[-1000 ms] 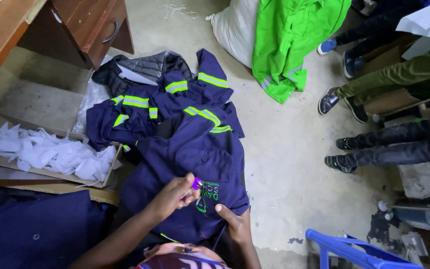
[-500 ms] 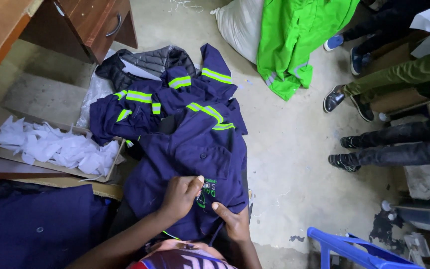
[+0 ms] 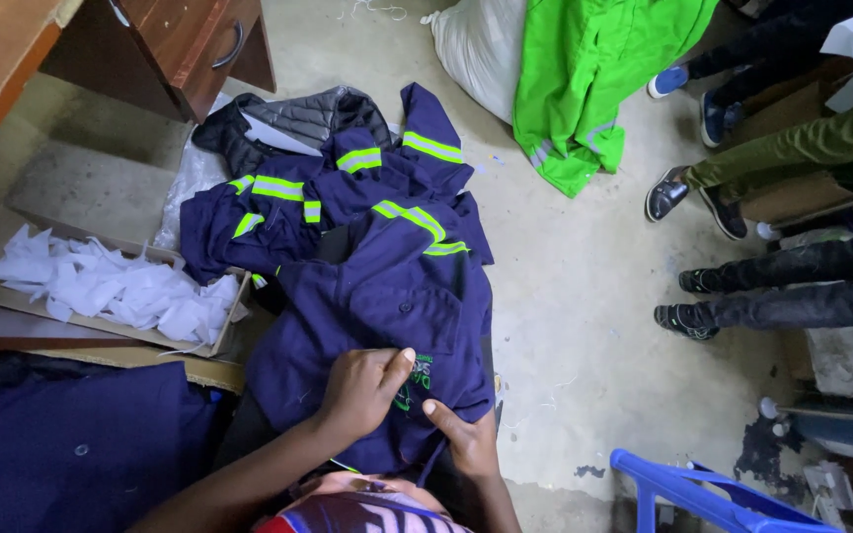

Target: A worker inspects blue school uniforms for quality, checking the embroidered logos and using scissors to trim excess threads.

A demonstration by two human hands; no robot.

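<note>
floor (image 3: 584, 296) (bare concrete) | navy workwear heap (image 3: 348, 217) | white sack (image 3: 481, 49)

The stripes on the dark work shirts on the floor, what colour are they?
Bright yellow-green stripes on navy shirts, clearest in the head view.

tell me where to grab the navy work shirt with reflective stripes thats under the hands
Grip the navy work shirt with reflective stripes at its near hem, coming from the person's side. That edge lies by the left hand and right hand; the far end overlaps the pile of shirts.
</note>
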